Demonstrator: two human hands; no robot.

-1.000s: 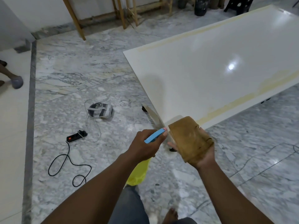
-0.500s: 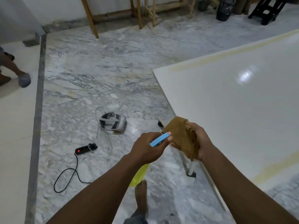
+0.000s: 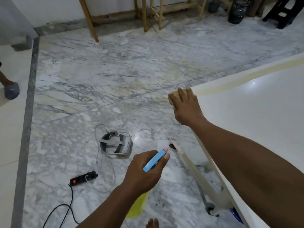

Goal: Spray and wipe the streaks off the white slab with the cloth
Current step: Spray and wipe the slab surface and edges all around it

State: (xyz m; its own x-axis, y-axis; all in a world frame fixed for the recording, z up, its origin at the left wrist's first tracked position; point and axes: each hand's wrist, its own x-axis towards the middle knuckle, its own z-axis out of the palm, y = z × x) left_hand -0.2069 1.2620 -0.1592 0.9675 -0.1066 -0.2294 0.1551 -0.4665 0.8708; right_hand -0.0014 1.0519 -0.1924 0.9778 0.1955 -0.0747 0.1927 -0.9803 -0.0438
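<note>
Right hand (image 3: 185, 106) moved out, flat on cloth (image 3: 171, 98) at slab (image 3: 246, 122) corner, left hand (image 3: 144, 170) gripping spray bottle (image 3: 154, 161)

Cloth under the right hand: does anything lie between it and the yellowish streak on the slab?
Nothing visible. The cloth sits at the slab corner, right where the streak begins; bare surface beyond.

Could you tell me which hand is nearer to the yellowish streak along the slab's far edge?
Right. The right hand presses the cloth on the slab corner, beside the streak; the left hand grips the spray bottle off the slab.
</note>
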